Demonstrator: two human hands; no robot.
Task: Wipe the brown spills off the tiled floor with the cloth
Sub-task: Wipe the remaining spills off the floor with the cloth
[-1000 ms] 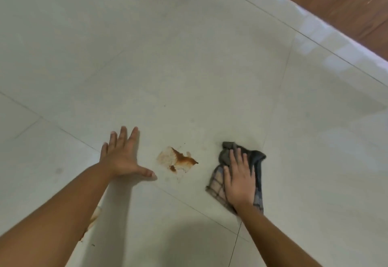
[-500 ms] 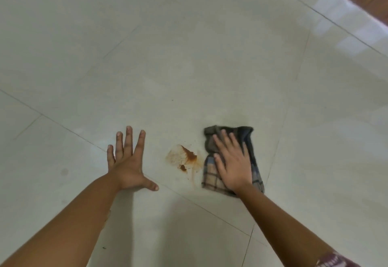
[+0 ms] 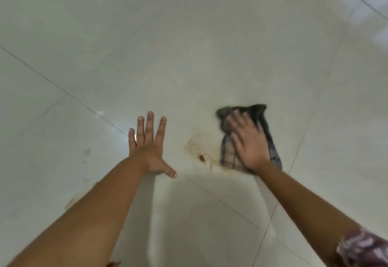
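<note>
A dark checked cloth [image 3: 227,154] lies flat on the pale tiled floor [image 3: 189,46], and my right hand [image 3: 247,140] presses on it, fingers spread and blurred by motion. Just left of the cloth is a faint brown smear [image 3: 197,144] with a small dark brown spot [image 3: 202,158] at its lower edge. My left hand [image 3: 150,149] rests palm down on the tile to the left of the smear, fingers apart, holding nothing. Another brown spill [image 3: 73,201] shows beside my left forearm, partly hidden by it.
Grout lines cross the floor diagonally. A small brown fleck [image 3: 114,263] lies at the bottom edge under my left arm. Bright reflections mark the tiles at the top right.
My right hand has slid the cloth across the spill and back to its right; the thick brown patch has thinned to a faint smear with one dark spot. My left hand stayed planted.
</note>
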